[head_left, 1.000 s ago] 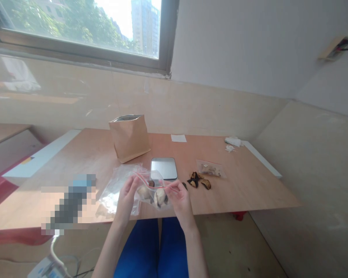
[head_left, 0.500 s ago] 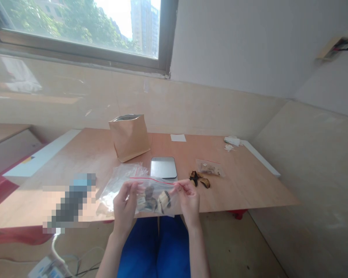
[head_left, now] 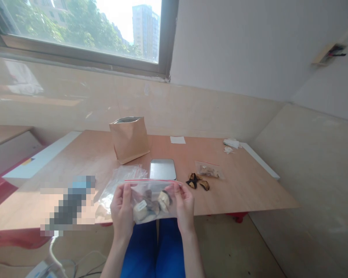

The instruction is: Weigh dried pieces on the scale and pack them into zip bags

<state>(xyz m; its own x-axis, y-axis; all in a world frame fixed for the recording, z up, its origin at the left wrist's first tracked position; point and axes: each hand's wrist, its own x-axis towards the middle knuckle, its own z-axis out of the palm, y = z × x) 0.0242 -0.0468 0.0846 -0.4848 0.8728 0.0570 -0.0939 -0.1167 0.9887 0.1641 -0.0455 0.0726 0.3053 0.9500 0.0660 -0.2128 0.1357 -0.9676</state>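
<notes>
"Where are the hands?"

"Apart, one on each side. The left hand [head_left: 121, 210] and the right hand [head_left: 185, 208] clamp the side edges of a clear zip bag [head_left: 152, 202], thumbs on the near face, and hold it up over the table's near edge."

"What's inside?"

"Pale chunks [head_left: 140, 211] and dark brown dried slices [head_left: 164, 200], with a small white label [head_left: 140, 205] among them. A red-edged zip seal [head_left: 150, 180] runs along the top."

"And beyond the bag?"

"On the wooden table [head_left: 249, 193], a metal-topped scale [head_left: 160, 169] sits at twelve o'clock, just past the bag, and a kraft paper pouch [head_left: 129, 141] stands farther off at eleven. A crumpled plastic bag [head_left: 118, 189] lies at ten. Loose dark slices [head_left: 197, 182] lie at two, beside a small bag of pale pieces [head_left: 208, 170]."
</notes>
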